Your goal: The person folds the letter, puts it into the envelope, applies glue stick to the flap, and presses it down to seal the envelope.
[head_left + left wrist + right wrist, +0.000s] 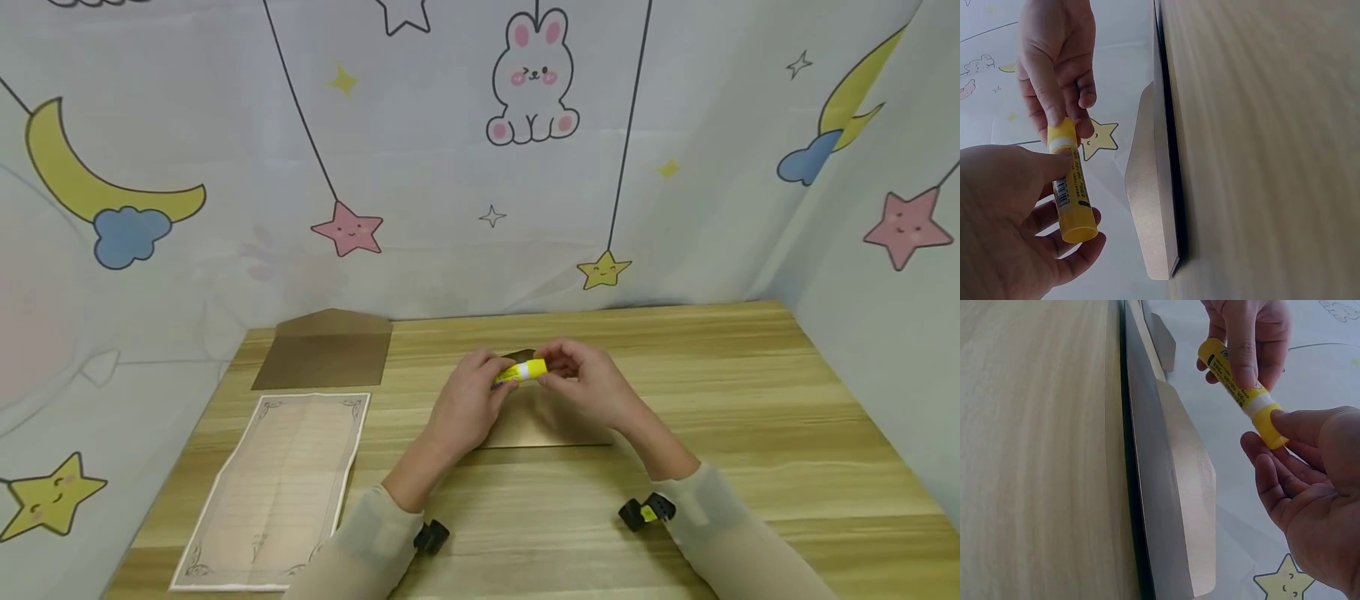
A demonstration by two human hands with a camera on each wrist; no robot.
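A yellow glue stick (532, 369) with a white band is held between both hands above the table. My left hand (467, 402) grips its printed barrel (1071, 194), thumb along one side and fingers behind. At the other end, my right hand (596, 385) pinches the yellow cap (1269, 427) between thumb and fingers. The cap sits against the white band. Below the hands lies a brown envelope (551, 427), its flap (1147, 219) raised in the left wrist view. Hands and forearms cover part of this envelope in the head view.
A second brown envelope (326, 362) lies with its flap open at the back left of the wooden table (757, 417). In front of it is a bordered, lined sheet of letter paper (281, 492). A printed cloth (442, 150) hangs behind the table.
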